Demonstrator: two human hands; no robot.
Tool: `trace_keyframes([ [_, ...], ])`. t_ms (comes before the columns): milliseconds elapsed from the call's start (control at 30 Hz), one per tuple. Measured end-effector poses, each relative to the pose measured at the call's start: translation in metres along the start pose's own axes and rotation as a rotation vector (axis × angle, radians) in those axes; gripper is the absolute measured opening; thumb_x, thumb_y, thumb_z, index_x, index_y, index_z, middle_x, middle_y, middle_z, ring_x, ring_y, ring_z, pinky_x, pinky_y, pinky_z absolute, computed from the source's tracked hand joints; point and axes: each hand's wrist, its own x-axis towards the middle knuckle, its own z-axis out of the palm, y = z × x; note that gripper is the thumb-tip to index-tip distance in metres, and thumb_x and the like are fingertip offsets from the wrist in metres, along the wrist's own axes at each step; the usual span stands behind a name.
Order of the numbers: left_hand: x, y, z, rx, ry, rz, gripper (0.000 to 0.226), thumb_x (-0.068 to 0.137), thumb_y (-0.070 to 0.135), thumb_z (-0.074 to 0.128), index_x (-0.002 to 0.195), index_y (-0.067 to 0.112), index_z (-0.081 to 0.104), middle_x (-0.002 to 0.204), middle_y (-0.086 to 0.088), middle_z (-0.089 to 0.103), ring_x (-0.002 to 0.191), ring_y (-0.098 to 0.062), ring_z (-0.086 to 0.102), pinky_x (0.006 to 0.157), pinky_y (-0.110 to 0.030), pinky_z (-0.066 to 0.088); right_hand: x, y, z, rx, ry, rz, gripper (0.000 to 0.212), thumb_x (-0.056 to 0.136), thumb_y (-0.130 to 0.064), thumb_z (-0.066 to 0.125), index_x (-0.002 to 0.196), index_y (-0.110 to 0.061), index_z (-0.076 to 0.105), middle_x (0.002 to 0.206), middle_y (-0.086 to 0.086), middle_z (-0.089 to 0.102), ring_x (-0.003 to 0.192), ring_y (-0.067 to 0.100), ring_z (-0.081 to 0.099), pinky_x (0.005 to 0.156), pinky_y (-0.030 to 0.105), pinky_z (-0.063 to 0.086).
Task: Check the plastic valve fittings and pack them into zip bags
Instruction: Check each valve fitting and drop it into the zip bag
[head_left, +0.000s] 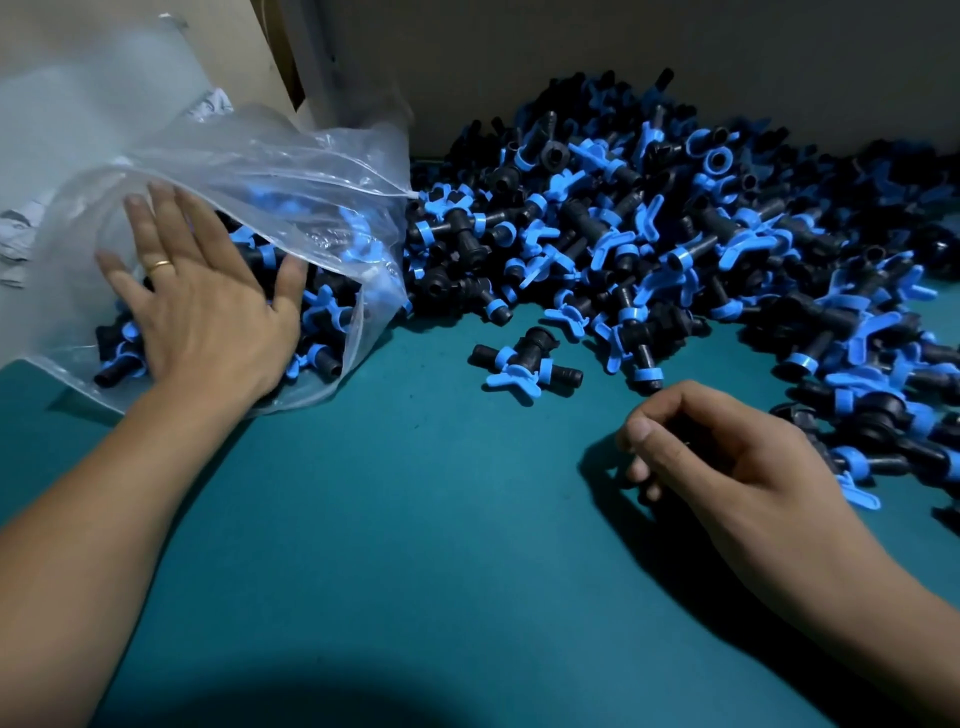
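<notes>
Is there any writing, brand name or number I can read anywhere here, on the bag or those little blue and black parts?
None can be read.
Clear plastic zip bag: no print shows on it.
Black plastic valve fittings with blue handles: any moulded marks are too small to make out.
Crumpled white paper behind the bag: dark smudges that may be print, too blurred to read.

On my left a zip bag (270, 171) lies on the worktop (415, 519), fittings inside it, my left hand (208, 306) flat on top. The heap of fittings (701, 234) spreads right, against the wall (571, 47). One fitting (527, 358) sits apart before it, near my right hand (727, 457).
</notes>
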Motion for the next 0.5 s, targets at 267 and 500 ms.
trace_keyframes([
  [267,-0.003,0.015,0.000,-0.019,0.033,0.073,0.100,0.097,0.077,0.018,0.161,0.000,0.018,0.163,-0.032,0.027,0.153,-0.048,0.023,0.122,-0.071,0.013,0.000,0.001,0.000,0.022,0.000,-0.028,0.042,0.109,-0.049,0.047,0.099,-0.017,0.073,0.083,0.006,0.070,0.076,0.023,0.068,0.071,0.040,0.055],
  [500,-0.001,0.012,-0.008,-0.108,0.308,0.037,0.057,0.103,0.050,0.037,0.120,-0.001,0.053,0.124,-0.033,0.053,0.120,-0.051,0.050,0.105,-0.066,0.039,0.003,-0.011,-0.022,-0.471,0.216,-0.384,0.024,0.110,-0.030,0.050,0.100,-0.015,0.067,0.099,-0.003,0.064,0.095,0.018,0.064,0.082,0.029,0.046],
])
